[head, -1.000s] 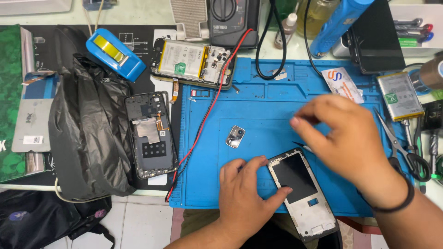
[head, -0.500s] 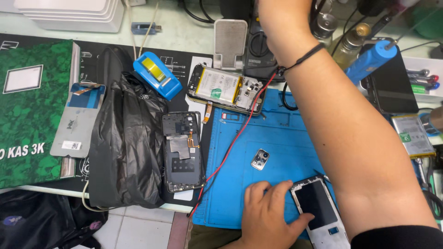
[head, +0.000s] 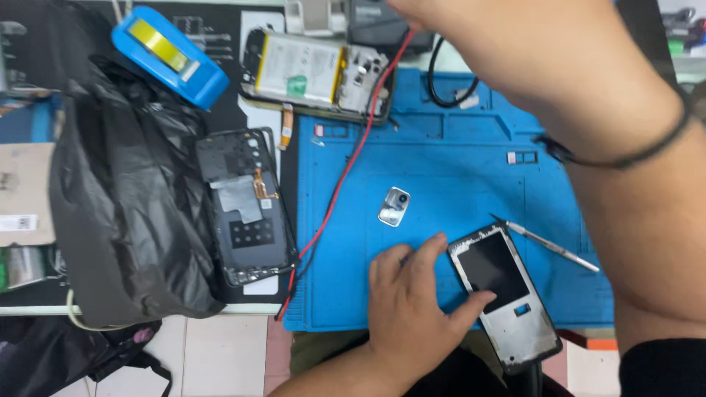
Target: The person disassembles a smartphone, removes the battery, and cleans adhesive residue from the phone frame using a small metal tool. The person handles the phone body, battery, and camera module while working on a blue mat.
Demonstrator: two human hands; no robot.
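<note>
My left hand [head: 412,298] lies flat on the blue work mat [head: 441,147] with its fingers spread. Its thumb touches the left edge of a stripped phone frame [head: 507,301] with a dark panel. My right hand [head: 500,44] reaches across the mat to the far side, a black band on its wrist. Its fingers are cut off by the top edge of the view. Metal tweezers [head: 551,246] lie loose on the mat just right of the frame. A small silver camera part [head: 395,206] sits on the mat above my left hand.
An opened phone with a yellow-edged battery [head: 316,73] lies at the back. A red wire [head: 346,176] runs down from it across the mat. Left of the mat lie a black phone back cover [head: 246,206], a black plastic bag [head: 125,206] and a blue tape dispenser [head: 169,55].
My right hand has left the phone frame and stretched to the far side of the bench. The tweezers now lie on the mat. My left hand stays by the frame.
</note>
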